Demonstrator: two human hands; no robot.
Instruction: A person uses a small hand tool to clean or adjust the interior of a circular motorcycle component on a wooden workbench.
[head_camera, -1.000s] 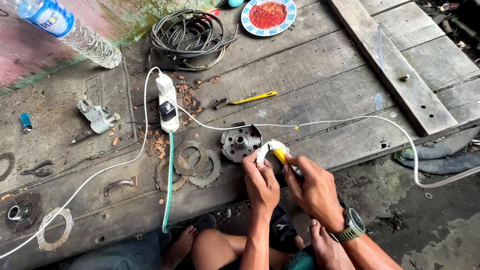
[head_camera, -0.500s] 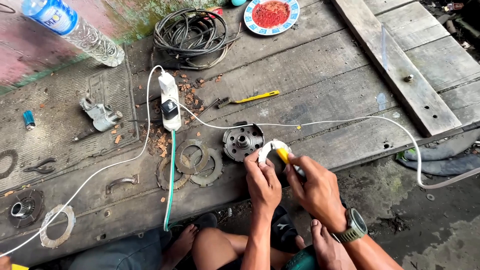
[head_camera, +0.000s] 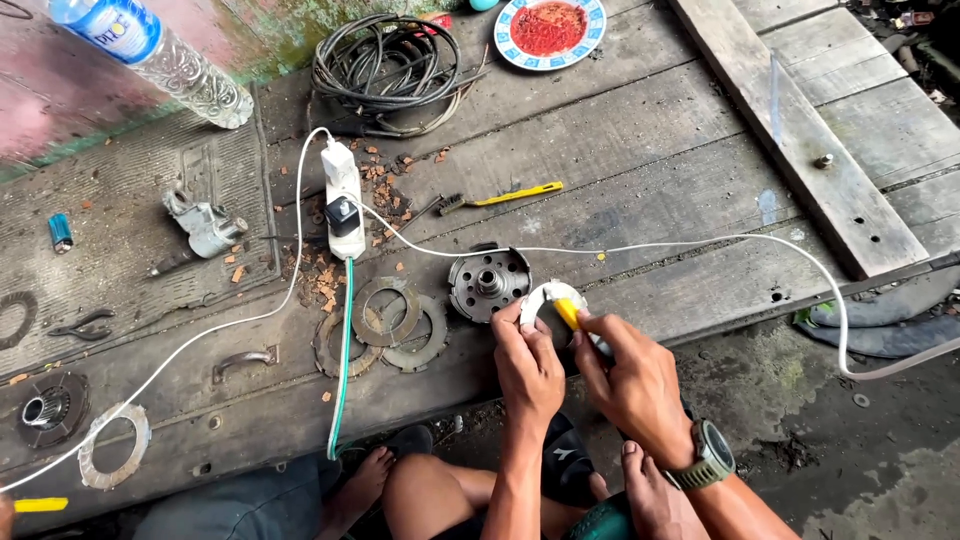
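My left hand (head_camera: 528, 365) pinches a white ring-shaped part (head_camera: 545, 298) at the front edge of the wooden platform (head_camera: 640, 150). My right hand (head_camera: 632, 385), with a watch on its wrist, grips a yellow-handled tool (head_camera: 567, 313) pressed against that ring. Just left of the ring lies a round metal hub (head_camera: 487, 283). A white cable (head_camera: 700, 243) runs from the power strip (head_camera: 343, 200) past my hands and off to the right.
Flat metal rings (head_camera: 385, 318) lie left of the hub. A yellow-handled brush (head_camera: 500, 198), a coil of black cable (head_camera: 385, 62), a plate of red food (head_camera: 550, 28), a plastic bottle (head_camera: 160, 62), pliers (head_camera: 80, 325) and a grey metal part (head_camera: 205, 228) are spread over the boards. Bare feet show below.
Both hands have stayed at the white ring, with only small shifts of the tool. The view has drifted slightly.
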